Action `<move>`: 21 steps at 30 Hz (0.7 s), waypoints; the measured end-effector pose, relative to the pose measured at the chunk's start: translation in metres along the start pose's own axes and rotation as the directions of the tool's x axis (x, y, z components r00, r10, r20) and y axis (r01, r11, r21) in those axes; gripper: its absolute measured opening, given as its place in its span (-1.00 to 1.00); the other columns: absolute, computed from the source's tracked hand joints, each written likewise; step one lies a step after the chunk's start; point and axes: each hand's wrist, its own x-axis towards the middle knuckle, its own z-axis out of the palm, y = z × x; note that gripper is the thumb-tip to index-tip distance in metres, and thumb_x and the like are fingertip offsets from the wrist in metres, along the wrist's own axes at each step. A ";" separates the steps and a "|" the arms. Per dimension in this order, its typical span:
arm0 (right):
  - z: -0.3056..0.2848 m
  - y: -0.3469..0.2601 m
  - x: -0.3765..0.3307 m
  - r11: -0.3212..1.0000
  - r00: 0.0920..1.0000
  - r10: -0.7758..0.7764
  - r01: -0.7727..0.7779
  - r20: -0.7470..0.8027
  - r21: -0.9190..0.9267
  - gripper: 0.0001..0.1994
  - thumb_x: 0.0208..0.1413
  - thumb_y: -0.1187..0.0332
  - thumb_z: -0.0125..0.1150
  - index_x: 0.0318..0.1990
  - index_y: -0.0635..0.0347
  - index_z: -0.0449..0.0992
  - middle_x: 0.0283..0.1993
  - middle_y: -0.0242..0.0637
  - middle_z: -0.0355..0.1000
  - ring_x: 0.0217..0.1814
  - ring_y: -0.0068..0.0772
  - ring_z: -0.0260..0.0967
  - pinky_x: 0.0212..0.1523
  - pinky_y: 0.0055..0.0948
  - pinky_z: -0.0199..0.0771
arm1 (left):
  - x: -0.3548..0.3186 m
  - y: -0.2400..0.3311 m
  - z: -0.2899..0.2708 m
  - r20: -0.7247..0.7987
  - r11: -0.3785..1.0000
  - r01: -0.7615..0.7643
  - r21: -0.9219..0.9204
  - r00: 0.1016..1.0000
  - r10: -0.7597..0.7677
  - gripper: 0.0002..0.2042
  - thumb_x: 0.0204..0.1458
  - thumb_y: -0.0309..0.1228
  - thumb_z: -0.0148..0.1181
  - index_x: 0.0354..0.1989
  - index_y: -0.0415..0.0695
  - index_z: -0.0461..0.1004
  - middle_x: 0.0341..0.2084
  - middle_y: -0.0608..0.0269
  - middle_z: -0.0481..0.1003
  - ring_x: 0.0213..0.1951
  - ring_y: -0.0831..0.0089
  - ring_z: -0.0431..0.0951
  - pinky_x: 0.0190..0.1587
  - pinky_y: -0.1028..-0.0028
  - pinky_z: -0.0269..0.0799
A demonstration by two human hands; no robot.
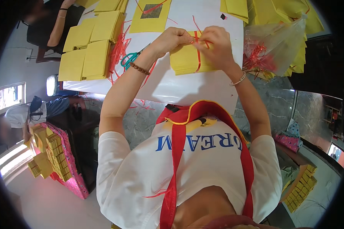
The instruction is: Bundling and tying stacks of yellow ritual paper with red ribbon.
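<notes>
Where the red ribbon [198, 61] is pinched: thumb and forefinger of the left hand [169, 41] press together on it over the far part of the stack, with no gap showing.
Right hand [220, 45]: its fingers curl inward just beside the left; they blur a little, so I cannot tell whether a strand is caught between them.
Yellow stack [183, 64]: it lies flat on the white table [218, 87] beneath both hands, the ribbon running across it from far edge to near.
Sheets: they look like paper, light one by one and firmer as a block, apt to slide or crease at the corners; I'd take hold by two opposite sides, squeezing evenly.
Strand: thin, limp and probably slippery, so it seems best gripped close to where it crosses the paper.
Left forearm's neighbours: green-handled scissors [128, 60], a tangle of red strips [119, 51], then piled yellow bundles [98, 57].
Far side: a yellow sheet with a dark square [138, 26].
Right edge: a clear plastic bag [284, 47] with more red strips inside.
Upper left: another person's arm [57, 30], well apart.
</notes>
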 end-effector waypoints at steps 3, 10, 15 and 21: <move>0.006 -0.009 0.000 0.993 0.998 0.011 -0.005 0.054 -0.119 -0.87 -0.22 0.28 0.24 -0.56 0.02 0.40 -0.25 -0.49 0.30 -0.13 -0.39 0.21 -0.18 -0.36 0.09 | 0.001 -0.003 -0.001 0.029 1.000 -0.011 -0.020 1.000 0.011 -0.81 -0.03 -0.31 0.09 -0.46 -0.21 0.45 -0.59 0.41 0.39 -0.52 0.67 0.28 -0.46 0.65 0.15; -0.019 0.005 -0.011 0.989 0.962 0.127 -0.141 0.243 0.040 -0.86 -0.23 0.27 0.24 -0.53 0.03 0.42 -0.23 -0.48 0.30 -0.12 -0.38 0.21 -0.15 -0.34 0.08 | 0.001 -0.002 -0.002 0.026 0.998 -0.041 -0.038 0.999 0.042 -0.81 -0.02 -0.28 0.08 -0.44 -0.16 0.47 -0.68 0.52 0.30 -0.61 0.74 0.12 -0.54 0.68 -0.03; -0.010 0.000 -0.006 0.992 0.979 0.048 -0.023 0.200 -0.127 -0.87 -0.17 0.35 0.19 -0.46 0.17 0.42 -0.16 -0.27 0.33 -0.08 -0.24 0.22 -0.14 -0.38 0.14 | 0.005 0.001 -0.005 0.069 0.999 -0.031 -0.037 0.997 0.034 -0.80 -0.01 -0.28 0.07 -0.45 -0.17 0.45 -0.69 0.53 0.27 -0.63 0.74 0.10 -0.56 0.68 -0.04; -0.039 0.016 -0.001 0.652 0.756 0.330 -0.615 0.565 0.444 -0.79 0.02 0.29 0.05 -0.45 0.29 0.41 -0.21 -0.32 0.34 -0.16 -0.52 0.24 -0.12 -0.51 0.21 | 0.003 0.001 -0.010 0.063 0.998 -0.038 0.053 0.997 0.035 -0.80 -0.03 -0.32 0.07 -0.49 -0.22 0.44 -0.65 0.44 0.32 -0.57 0.70 0.21 -0.48 0.66 0.10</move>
